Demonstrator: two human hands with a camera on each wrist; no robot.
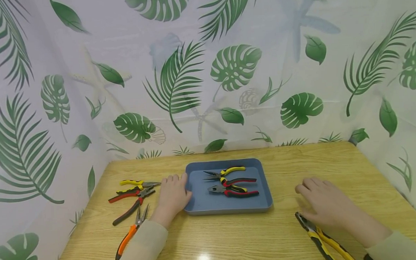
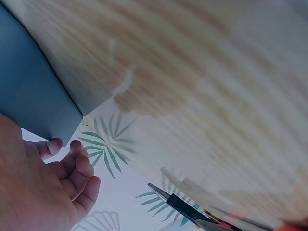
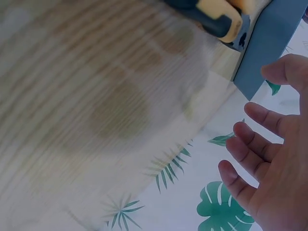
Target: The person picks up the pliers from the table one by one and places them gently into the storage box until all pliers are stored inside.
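A blue-grey tray lies on the table, holding needle-nose pliers with yellow handles and combination pliers with red and black handles, overlapping. My left hand is at the tray's left edge, thumb against its rim and fingers loosely bent, as the left wrist view shows. My right hand hovers at the right with relaxed, parted fingers, palm empty in the right wrist view. Just below it lie pliers with yellow and black handles, partly cut off by the frame's bottom edge.
Left of my left hand lie yellow-handled long-nose pliers, red and black pliers and orange-handled needle-nose pliers. A leaf-patterned cloth hangs behind and beside the wooden table.
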